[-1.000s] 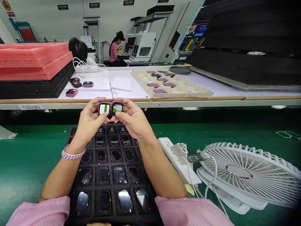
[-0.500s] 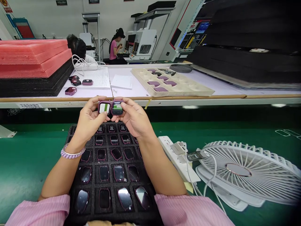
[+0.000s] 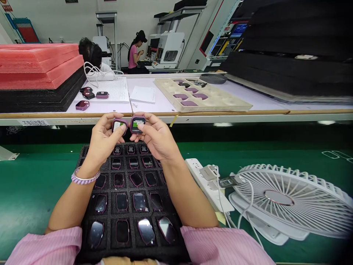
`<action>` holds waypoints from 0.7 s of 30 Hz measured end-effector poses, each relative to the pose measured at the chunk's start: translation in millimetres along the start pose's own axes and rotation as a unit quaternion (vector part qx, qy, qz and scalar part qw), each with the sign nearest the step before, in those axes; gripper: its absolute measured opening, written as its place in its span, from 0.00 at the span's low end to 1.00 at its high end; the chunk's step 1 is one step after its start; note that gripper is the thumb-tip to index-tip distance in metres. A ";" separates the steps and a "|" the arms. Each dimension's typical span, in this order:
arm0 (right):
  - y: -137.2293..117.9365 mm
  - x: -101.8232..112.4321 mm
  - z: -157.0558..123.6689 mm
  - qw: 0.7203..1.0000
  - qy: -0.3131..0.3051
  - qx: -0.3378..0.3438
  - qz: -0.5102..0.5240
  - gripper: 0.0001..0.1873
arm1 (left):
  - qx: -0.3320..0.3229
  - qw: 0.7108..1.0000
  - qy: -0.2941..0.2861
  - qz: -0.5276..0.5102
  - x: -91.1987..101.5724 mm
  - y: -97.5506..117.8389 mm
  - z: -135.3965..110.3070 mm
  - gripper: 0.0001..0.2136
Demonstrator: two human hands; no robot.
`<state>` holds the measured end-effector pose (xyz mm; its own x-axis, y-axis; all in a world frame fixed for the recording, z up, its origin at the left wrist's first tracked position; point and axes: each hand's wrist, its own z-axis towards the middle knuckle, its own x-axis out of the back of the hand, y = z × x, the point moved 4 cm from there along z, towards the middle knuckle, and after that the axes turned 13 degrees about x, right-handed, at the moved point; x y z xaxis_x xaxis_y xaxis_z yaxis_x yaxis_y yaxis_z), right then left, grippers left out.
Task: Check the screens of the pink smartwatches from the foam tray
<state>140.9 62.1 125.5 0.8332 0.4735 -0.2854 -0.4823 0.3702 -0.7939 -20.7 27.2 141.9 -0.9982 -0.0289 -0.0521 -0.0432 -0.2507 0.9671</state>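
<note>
Just left of frame centre, left hand point(image 3: 102, 138) pinches one watch point(image 3: 117, 126), right hand point(image 3: 159, 139) pinches another watch point(image 3: 134, 127) just beside it, thumbs point(image 3: 119, 132) over lit screens point(image 3: 135, 124); from here, edge-only grips would likely keep them readable.

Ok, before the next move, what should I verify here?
1. Left hand grips a purple-framed, rounded-square watch: ok.
2. Right hand grips a matching purple-framed watch: ok.
3. Both watches lit: ok, green and white show.
4. Both screens uncovered: not ok, thumbs overlap them.
5. All slots of the black foam tray visible: not ok, arms hide some.
6. Right forearm clear of the white plastic power strip: cannot tell.
</note>
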 end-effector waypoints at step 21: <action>-2.0 0.2 -1.1 1.000 0.008 0.010 0.021 0.29 | -0.044 0.999 -0.022 0.024 1.3 -5.5 2.3 0.21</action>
<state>142.3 60.6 126.5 0.8161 0.4762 -0.3275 -0.5227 0.3664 -0.7698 -21.9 30.8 137.0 -1.0000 -0.0013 0.0062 0.0063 -0.3334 0.9427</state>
